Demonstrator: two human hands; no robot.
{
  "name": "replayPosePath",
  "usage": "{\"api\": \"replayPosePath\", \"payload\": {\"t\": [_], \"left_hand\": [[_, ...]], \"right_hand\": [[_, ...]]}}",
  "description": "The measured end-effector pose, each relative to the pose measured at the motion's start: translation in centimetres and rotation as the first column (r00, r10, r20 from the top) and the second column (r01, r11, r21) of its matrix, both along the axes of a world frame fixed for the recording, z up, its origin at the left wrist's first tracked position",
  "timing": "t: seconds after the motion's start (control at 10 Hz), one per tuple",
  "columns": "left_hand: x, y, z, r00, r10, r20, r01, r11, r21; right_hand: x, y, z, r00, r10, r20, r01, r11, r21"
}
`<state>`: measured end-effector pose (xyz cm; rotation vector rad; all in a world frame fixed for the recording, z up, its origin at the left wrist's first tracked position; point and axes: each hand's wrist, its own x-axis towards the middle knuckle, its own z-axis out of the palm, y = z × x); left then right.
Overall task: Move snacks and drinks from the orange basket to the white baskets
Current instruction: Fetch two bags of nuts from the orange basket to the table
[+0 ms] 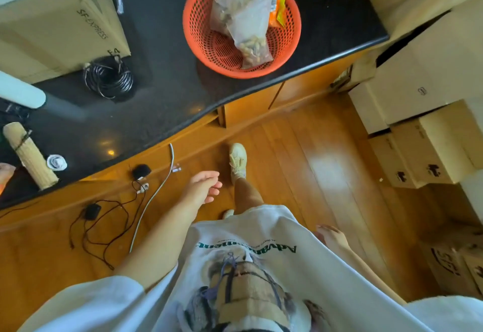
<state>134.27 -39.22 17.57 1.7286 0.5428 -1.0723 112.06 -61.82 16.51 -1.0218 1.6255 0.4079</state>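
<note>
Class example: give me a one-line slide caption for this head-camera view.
Empty-handed person, left hand and right hand open, stands before an orange basket of snack bags on a dark counter.

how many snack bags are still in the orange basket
3 visible in the orange basket: a clear bag of nuts in front, another clear bag behind it, an orange packet at right. More may be hidden.

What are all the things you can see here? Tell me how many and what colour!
orange basket: one, orange, on the black counter
snack bags: a few, clear, inside the basket
orange packet: one, basket's right side
cable coil: one, black, counter
rolled mat: one, tan, counter's left end
cardboard boxes: several, brown, right; one more far left
cords: black and white, wooden floor
left hand: empty, relaxed
right hand: empty, by the shirt
</note>
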Motion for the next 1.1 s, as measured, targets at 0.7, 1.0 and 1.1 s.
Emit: {"api": "replayPosePath", "payload": {"t": [0.7,1.0,1.1], "left_hand": [[28.0,-9.7,1.8,0.932,0.121,0.342,-0.114,0.993,-0.04],[40.2,-17.7,-6.4,0.626,-0.603,0.495,0.413,0.794,0.445],[42.7,-18.5,-7.7,0.471,-0.71,0.523,0.439,0.703,0.559]], "right_hand": [[44.1,-11.1,-2.4,0.786,0.429,0.445,-0.281,0.89,-0.36],[49.5,-12.1,-9.3,0.766,0.554,0.327,-0.403,0.81,-0.427],[50.1,-12.1,-10.2,0.752,0.566,0.338,-0.414,0.805,-0.425]]}}
